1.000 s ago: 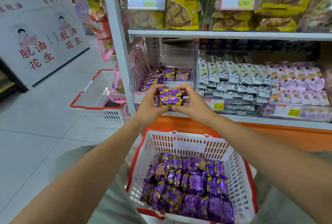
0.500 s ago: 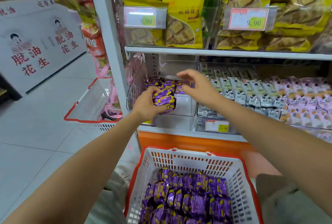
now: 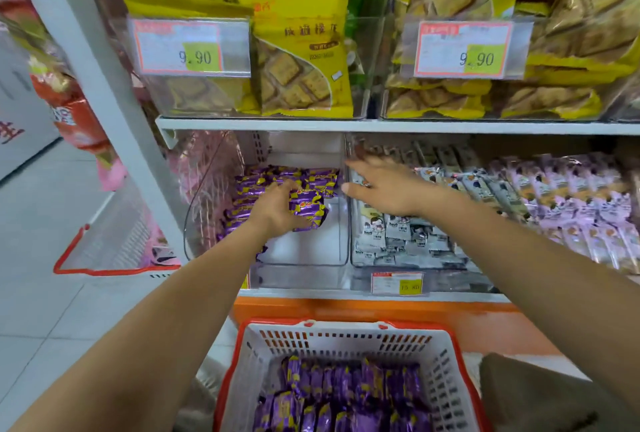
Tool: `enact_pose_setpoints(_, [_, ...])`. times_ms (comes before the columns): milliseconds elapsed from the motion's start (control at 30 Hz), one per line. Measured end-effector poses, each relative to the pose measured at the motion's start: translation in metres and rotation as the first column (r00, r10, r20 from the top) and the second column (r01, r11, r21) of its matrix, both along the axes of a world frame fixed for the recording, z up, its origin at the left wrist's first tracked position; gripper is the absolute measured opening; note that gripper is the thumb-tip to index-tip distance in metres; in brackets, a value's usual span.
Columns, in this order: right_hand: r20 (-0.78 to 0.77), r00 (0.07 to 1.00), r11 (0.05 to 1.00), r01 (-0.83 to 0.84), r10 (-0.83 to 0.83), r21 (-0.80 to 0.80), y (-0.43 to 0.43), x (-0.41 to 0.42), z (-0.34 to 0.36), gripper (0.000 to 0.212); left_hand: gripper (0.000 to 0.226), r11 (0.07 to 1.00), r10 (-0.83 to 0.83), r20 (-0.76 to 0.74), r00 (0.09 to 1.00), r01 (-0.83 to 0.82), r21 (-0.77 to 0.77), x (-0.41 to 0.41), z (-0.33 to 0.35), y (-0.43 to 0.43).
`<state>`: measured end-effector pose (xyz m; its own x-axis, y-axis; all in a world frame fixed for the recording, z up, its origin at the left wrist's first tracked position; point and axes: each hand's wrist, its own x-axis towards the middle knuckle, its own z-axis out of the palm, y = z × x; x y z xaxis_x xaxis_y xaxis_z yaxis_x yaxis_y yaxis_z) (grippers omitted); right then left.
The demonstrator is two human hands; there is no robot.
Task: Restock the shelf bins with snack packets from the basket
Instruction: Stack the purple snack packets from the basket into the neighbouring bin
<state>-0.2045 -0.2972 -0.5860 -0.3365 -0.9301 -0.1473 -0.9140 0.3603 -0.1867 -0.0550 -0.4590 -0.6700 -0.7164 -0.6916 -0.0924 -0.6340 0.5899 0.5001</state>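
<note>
A clear plastic shelf bin (image 3: 308, 248) on the lower shelf holds several purple snack packets (image 3: 318, 179) at its back and left. My left hand (image 3: 277, 210) is inside the bin and grips a small stack of purple packets (image 3: 308, 208). My right hand (image 3: 384, 186) hovers with fingers spread over the divider between this bin and the neighbouring one, holding nothing. Below, a white basket with a red rim (image 3: 346, 338) holds several more purple packets (image 3: 339, 397).
The bin to the right holds white and grey packets (image 3: 398, 231); lilac packets (image 3: 571, 203) lie farther right. Yellow biscuit bags (image 3: 301, 51) fill the upper shelf behind price tags. A second red-rimmed basket (image 3: 110, 251) stands on the tiled floor at left. An orange base runs under the shelf.
My left hand has carried the packet stack from in front of the shelf into the bin. My right hand let go of the stack and moved right, fingers spread. The view has moved closer.
</note>
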Motion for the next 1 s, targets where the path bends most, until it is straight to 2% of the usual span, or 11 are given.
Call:
enact_pose_setpoints(200, [-0.033, 0.999, 0.999, -0.018, 0.017, -0.028, 0.004, -0.005, -0.006, 0.065, 0.081, 0.997, -0.033, 0.115, 0.993, 0.04, -0.06, -0.033, -0.018, -0.011])
enact_pose_setpoints(367, [-0.049, 0.999, 0.998, -0.01, 0.007, -0.057, 0.005, -0.004, -0.012, 0.065, 0.069, 0.999, -0.033, 0.037, 0.999, 0.033, -0.011, -0.046, -0.033, -0.007])
enact_pose_setpoints(467, [-0.052, 0.999, 0.998, -0.007, 0.004, -0.068, 0.004, -0.003, -0.014, 0.065, 0.069, 1.0, -0.021, 0.007, 1.0, 0.021, 0.012, -0.048, -0.035, -0.004])
enact_pose_setpoints(667, [-0.03, 1.0, 0.997, -0.006, 0.004, -0.08, 0.006, 0.0, -0.011, 0.063, 0.07, 0.997, 0.052, 0.014, 0.999, -0.052, 0.056, -0.044, -0.03, 0.006])
enact_pose_setpoints(867, [-0.013, 1.0, 0.992, 0.005, -0.007, -0.128, 0.015, 0.01, -0.001, 0.062, 0.071, 0.996, 0.018, 0.068, 0.998, -0.024, 0.083, -0.039, -0.024, 0.013])
enact_pose_setpoints(1000, [-0.033, 0.999, 0.997, -0.031, 0.029, -0.069, 0.035, 0.025, 0.003, 0.067, 0.07, 0.997, 0.017, 0.056, 0.998, -0.021, 0.072, -0.036, -0.021, 0.016])
